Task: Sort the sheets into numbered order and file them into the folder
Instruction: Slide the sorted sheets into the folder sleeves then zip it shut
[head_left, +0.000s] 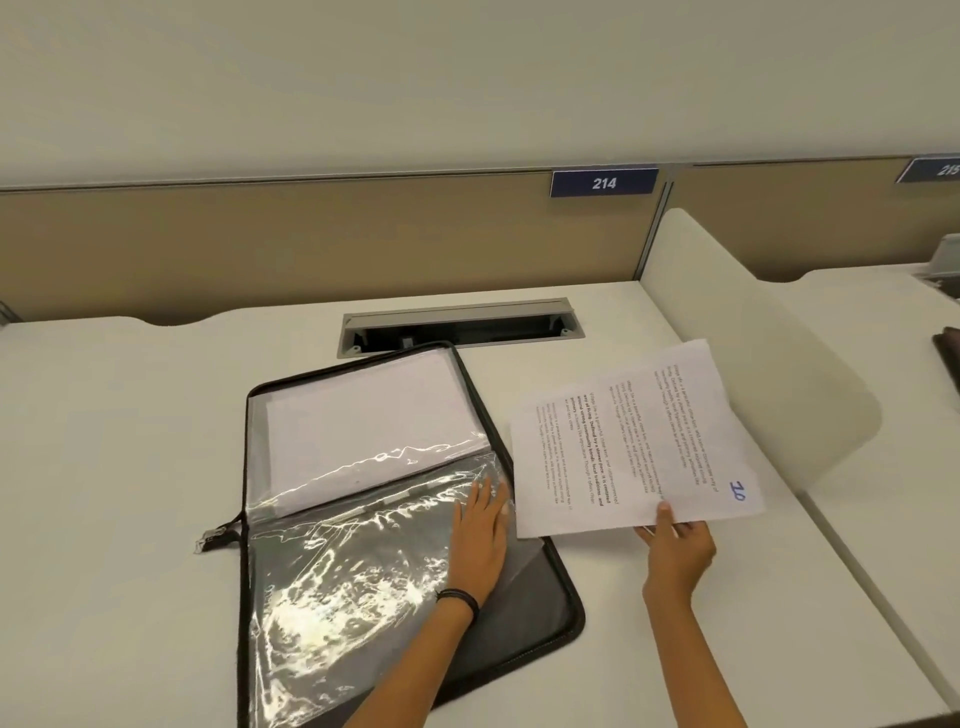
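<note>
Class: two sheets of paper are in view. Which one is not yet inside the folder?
The sheet marked 10 in blue, pinched by the right hand; the other sheet lies under clear plastic in the folder.

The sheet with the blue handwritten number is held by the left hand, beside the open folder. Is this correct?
Not quite. The head view shows the right hand holding the sheet; the left hand lies flat on the open folder. The rest is correct.
</note>
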